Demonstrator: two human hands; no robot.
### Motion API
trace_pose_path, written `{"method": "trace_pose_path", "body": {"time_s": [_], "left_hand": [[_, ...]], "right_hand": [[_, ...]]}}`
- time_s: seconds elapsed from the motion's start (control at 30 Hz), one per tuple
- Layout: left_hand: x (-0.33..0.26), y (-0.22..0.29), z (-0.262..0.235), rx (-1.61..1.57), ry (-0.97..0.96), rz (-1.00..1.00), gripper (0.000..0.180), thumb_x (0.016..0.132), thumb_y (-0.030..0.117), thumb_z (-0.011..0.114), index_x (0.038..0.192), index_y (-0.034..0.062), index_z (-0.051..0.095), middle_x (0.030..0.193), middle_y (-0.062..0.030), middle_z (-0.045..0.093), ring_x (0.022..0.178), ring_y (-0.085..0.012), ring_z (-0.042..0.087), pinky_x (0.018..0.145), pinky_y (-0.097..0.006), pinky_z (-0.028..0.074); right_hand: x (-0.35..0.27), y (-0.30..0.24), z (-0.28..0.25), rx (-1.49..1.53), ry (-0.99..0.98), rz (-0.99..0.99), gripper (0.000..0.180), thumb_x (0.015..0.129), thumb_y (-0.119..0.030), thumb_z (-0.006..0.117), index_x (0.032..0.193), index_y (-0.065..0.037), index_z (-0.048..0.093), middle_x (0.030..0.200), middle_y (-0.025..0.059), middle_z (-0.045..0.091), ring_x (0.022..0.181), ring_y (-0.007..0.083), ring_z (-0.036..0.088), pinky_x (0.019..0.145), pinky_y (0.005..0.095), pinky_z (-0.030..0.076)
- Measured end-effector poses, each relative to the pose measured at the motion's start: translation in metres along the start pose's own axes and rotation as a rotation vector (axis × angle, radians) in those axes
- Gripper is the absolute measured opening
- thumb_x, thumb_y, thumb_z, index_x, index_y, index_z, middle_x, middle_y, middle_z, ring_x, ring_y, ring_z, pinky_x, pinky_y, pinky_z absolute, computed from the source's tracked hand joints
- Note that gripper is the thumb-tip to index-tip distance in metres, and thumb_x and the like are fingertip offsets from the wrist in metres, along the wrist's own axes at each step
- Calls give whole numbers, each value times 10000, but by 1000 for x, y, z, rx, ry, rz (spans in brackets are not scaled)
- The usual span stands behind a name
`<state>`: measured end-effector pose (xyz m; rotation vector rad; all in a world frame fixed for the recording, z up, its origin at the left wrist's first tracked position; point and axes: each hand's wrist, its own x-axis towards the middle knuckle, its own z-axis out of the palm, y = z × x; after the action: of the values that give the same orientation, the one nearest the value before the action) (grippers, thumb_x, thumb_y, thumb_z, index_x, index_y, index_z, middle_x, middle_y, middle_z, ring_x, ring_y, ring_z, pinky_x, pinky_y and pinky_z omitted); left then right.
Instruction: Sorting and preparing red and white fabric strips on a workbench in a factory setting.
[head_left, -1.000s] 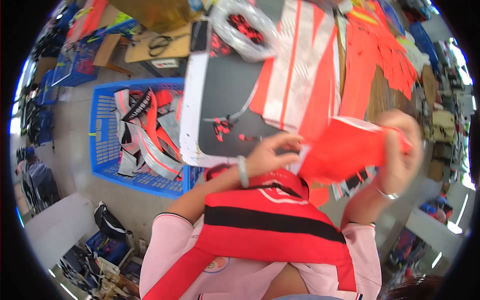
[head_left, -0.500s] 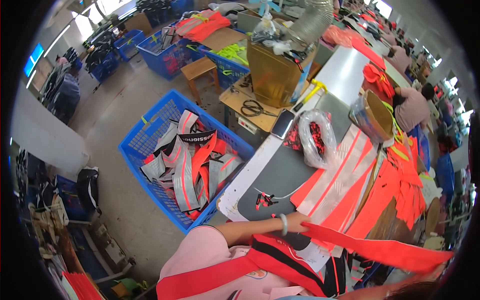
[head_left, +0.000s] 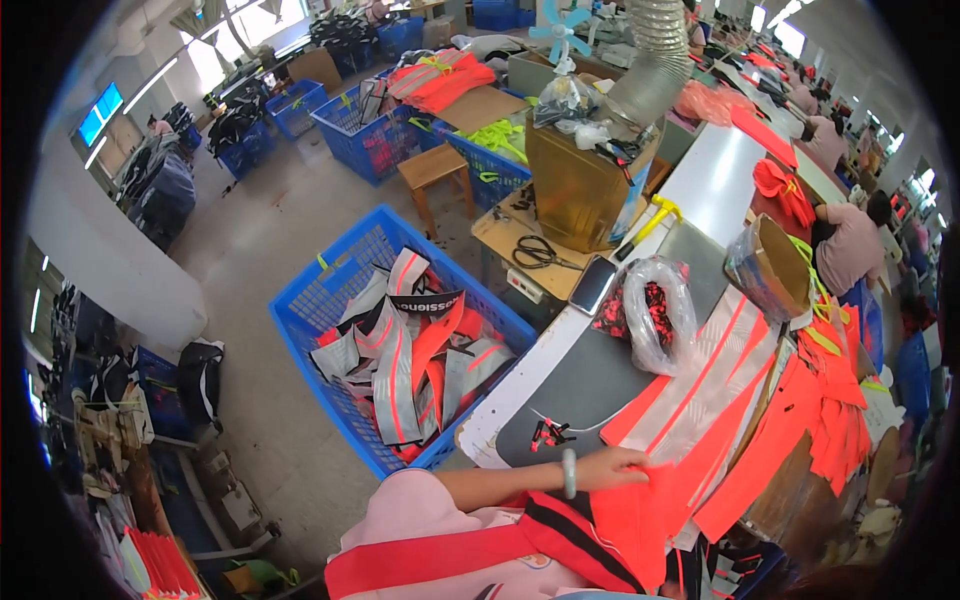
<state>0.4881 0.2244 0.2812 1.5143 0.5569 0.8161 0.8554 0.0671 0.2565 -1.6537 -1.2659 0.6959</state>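
My left hand (head_left: 614, 468), with a pale bangle at the wrist, is closed on the edge of a bright orange fabric strip (head_left: 630, 520). The strip hangs down in front of my body, over a red and black band across my pink top. Beyond the hand, grey reflective strips with orange edges (head_left: 700, 375) lie side by side on the table. More orange strips (head_left: 765, 450) are fanned out to their right. Small black and red pieces (head_left: 550, 433) lie on the dark tabletop near my forearm. My right hand is out of sight.
A blue basket (head_left: 300, 340) full of reflective strips stands left of the table (head_left: 480, 430). On the table are a phone (head_left: 594, 284), a clear plastic ring-shaped bag (head_left: 655, 315), a yellow-headed hammer (head_left: 655, 220) and an open box (head_left: 770, 265). Scissors (head_left: 545, 252) lie on a side board.
The orange strip, stretched out to the right between both hands before, now hangs down from my left hand. My right hand has left the view. The whole view has shifted slightly.
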Motion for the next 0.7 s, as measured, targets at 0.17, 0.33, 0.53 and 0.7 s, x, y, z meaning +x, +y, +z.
{"method": "trace_pose_path", "body": {"time_s": [0.17,0.33,0.53,0.7], "left_hand": [[20,30,41,188,-217,181,198,898,125,597,1064,18,602,987,-118,643,930,-222,622,817,-326,477],[-4,13,53,-211,-21,-82,215,887,103,601,1077,22,539,924,-66,604,868,-137,595,775,-286,488],[-35,-14,58,-328,78,-115,287,910,225,653,1057,8,535,901,-64,602,825,-110,586,735,-293,490],[-32,1,52,52,-88,258,222,911,244,600,967,30,573,875,-149,621,796,-286,639,698,-370,493]], "right_hand": [[10,-89,68,37,-322,92,362,887,-247,616,1087,53,590,1061,137,631,1003,179,581,868,303,449],[50,-168,109,-21,-728,141,307,795,-201,759,987,17,660,862,51,681,834,128,626,749,276,489],[43,-173,123,-57,-672,182,174,902,-143,640,817,9,631,666,-20,574,640,56,501,582,228,416],[43,-191,103,-198,-875,54,167,899,-122,629,782,-6,600,672,-30,565,654,42,487,592,216,393]]}}
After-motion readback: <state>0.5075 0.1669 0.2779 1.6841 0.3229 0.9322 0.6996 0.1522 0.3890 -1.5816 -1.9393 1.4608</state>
